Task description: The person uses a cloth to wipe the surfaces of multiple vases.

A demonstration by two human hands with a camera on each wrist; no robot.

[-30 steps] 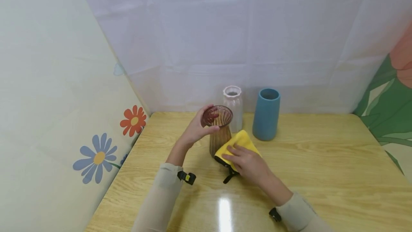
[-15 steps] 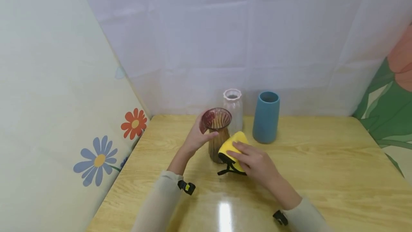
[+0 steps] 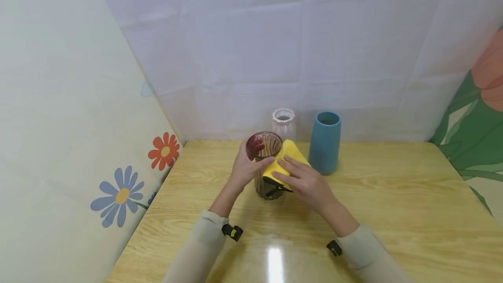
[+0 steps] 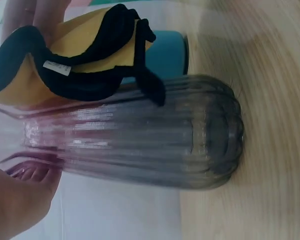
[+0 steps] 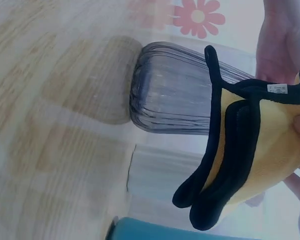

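The left hand (image 3: 244, 167) grips the glass vase (image 4: 140, 140) by its flared neck, thumb across the near side and fingers round the left and back. The vase stands on the table (image 3: 393, 195) directly right of that palm, long axis close to vertical, mouth up. Of the two hands the left is nearer, being in contact with the glass. Behind the vase, slightly right, is the white vase (image 3: 284, 129). Next comes the yellow cloth (image 3: 292, 154), seemingly against the glass vase's right side below the rim, its dark edging downward. The right hand (image 3: 308, 184) pinches the cloth, fingers pointing left toward the glass, with the fabric between. Farthest right, the blue vase (image 3: 325, 147) stands upright, beyond the right hand.
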